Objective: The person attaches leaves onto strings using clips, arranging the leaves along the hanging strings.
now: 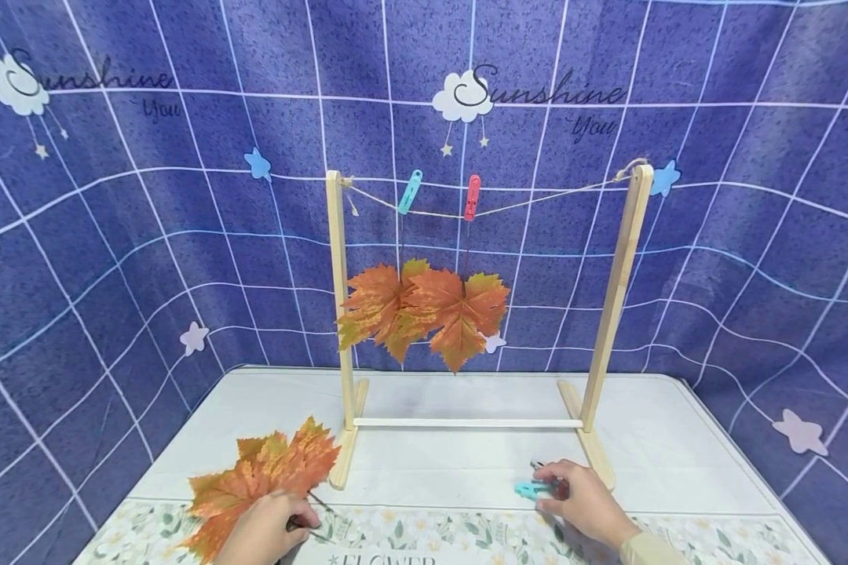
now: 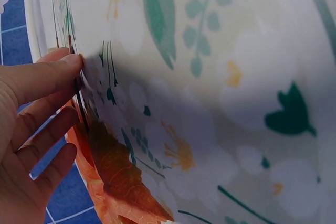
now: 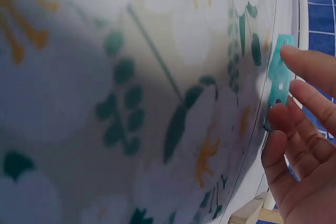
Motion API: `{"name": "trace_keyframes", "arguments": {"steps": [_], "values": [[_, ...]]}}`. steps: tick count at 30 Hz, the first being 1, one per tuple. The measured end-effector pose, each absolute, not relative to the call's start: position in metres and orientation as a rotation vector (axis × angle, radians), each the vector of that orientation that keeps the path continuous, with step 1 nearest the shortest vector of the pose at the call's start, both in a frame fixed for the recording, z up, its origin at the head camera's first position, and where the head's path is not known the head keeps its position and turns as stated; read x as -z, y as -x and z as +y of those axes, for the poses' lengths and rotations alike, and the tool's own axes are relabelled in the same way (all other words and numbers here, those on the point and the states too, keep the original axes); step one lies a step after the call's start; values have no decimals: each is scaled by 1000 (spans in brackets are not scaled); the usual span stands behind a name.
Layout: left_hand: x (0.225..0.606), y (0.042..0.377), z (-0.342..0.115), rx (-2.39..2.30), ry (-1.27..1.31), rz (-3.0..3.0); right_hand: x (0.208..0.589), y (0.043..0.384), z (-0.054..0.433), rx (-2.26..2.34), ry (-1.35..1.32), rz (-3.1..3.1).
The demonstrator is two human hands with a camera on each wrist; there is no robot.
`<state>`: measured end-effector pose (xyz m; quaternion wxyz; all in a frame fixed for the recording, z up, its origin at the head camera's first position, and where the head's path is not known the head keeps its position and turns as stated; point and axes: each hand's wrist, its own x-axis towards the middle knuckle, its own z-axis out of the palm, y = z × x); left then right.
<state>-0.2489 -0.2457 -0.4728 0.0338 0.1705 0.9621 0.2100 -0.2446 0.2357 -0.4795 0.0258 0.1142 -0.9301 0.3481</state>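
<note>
My left hand (image 1: 272,527) pinches a thin dark stem (image 2: 80,95) between thumb and forefinger, its other fingers loosely bent. Orange maple leaves (image 1: 254,479) lie beside and partly under this hand, at the table's front left. On the right, my right hand (image 1: 585,498) curls thumb and fingers about a teal clothespin (image 1: 530,490) low over the tabletop. In the right wrist view the thumb tip overlaps this clothespin (image 3: 278,77). A small dark piece (image 1: 537,464) shows just beyond the fingertips, mostly hidden.
A wooden rack (image 1: 613,314) stands behind, with a sagging string (image 1: 537,200) between its posts. Two maple leaves (image 1: 459,314) hang there by their stems from a teal clothespin (image 1: 410,192) and a red clothespin (image 1: 472,198). A flowered cloth (image 1: 396,526) covers the table's front.
</note>
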Motion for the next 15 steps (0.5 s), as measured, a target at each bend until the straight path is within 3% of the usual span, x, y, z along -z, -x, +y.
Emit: {"name": "trace_keyframes", "arguments": {"steps": [15], "values": [[471, 251, -246, -654, -685, 2987, 473, 242, 239, -963, -265, -2984]]}}
